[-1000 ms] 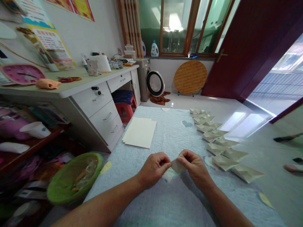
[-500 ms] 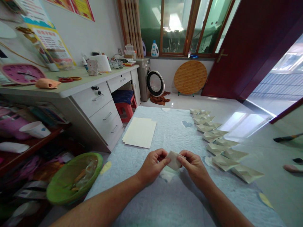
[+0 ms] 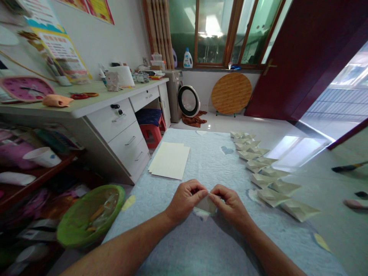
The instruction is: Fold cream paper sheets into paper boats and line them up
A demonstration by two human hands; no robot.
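Observation:
Between both hands is a small piece of folded paper (image 3: 206,204), pale cream, held just above the cloth-covered table (image 3: 201,245). My left hand (image 3: 186,199) pinches its upper left part between thumb and fingers. My right hand (image 3: 227,199) pinches it at the upper right, the two thumbs nearly meeting at the top. Part of the paper is hidden behind the fingers. Folded paper boats (image 3: 271,196) stand in rows along the table's right side. Beyond my left hand lies a small stack of cream paper sheets (image 3: 170,161).
A green basket (image 3: 64,230) stands left of the table, beside a cluttered shelf (image 3: 61,165). A white desk (image 3: 115,134) with drawers runs along the left wall. Farther back are a red stool (image 3: 153,132), a washing machine with its door (image 3: 189,101) open, and a round wooden board (image 3: 231,94).
My hands have drawn closer together at the paper's top edge. The paper has tilted from a diamond shape to a lower, wider one below the thumbs.

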